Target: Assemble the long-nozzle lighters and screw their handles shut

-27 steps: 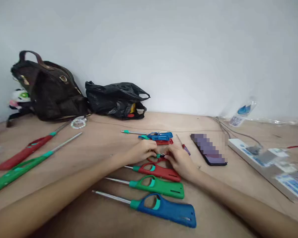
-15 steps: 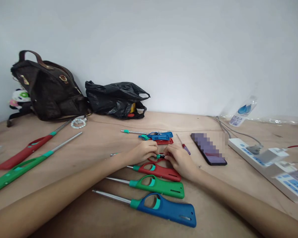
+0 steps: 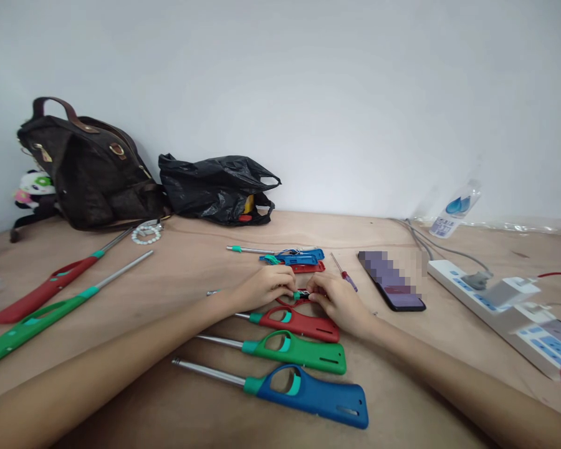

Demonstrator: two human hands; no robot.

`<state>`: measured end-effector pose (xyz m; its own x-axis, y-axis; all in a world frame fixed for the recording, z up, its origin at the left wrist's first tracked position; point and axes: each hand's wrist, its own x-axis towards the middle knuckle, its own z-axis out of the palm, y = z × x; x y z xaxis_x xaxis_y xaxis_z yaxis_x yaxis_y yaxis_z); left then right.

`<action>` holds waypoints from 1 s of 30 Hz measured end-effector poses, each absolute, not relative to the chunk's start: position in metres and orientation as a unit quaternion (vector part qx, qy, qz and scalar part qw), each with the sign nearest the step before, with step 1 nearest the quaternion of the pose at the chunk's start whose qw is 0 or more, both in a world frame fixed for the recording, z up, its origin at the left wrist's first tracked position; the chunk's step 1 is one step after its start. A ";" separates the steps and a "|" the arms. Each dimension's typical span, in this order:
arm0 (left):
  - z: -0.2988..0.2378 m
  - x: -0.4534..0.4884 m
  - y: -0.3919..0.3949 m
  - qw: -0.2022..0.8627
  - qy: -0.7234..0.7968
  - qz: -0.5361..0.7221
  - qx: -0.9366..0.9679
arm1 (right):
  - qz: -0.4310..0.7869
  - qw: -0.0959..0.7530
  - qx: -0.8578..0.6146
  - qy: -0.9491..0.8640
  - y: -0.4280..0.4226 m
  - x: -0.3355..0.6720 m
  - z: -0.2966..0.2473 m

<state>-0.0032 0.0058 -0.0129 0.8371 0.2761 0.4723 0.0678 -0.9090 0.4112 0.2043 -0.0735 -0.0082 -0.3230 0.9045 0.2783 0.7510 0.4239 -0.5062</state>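
Observation:
My left hand (image 3: 266, 285) and my right hand (image 3: 339, 301) meet at the middle of the wooden table (image 3: 191, 274), both pinched on a small teal and black lighter part (image 3: 302, 294) over an opened red lighter shell. Just in front of them lie three long-nozzle lighters side by side: a red lighter (image 3: 299, 322), a green lighter (image 3: 294, 352) and a blue lighter (image 3: 308, 391). Behind the hands sits a taken-apart blue and red lighter (image 3: 294, 259), and a small screwdriver (image 3: 345, 273) lies to its right.
A phone (image 3: 390, 280) lies right of the hands, then a white power strip (image 3: 505, 302) with plugs and cables. At the left lie a long red lighter (image 3: 51, 284) and a long green lighter (image 3: 32, 321). A brown bag (image 3: 88, 165) and a black plastic bag (image 3: 217, 187) stand against the wall.
Both hands stay pinched on the small part, with only slight finger movement. The view has shifted a little; nothing on the table has moved.

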 end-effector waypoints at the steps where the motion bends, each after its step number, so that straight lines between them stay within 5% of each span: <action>1: -0.013 -0.003 0.006 0.193 0.092 0.269 0.939 | 0.147 0.267 -0.519 -0.798 -0.073 0.205 -0.009; 30: -0.012 -0.001 0.002 0.210 0.136 0.226 0.941 | 0.149 0.289 -0.528 -0.785 -0.076 0.200 -0.009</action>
<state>-0.0011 0.0024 -0.0119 0.8605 0.3509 0.3693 0.1610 -0.8751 0.4564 0.1997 -0.0761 -0.0093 -0.2754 0.9147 0.2957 0.7429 0.3977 -0.5384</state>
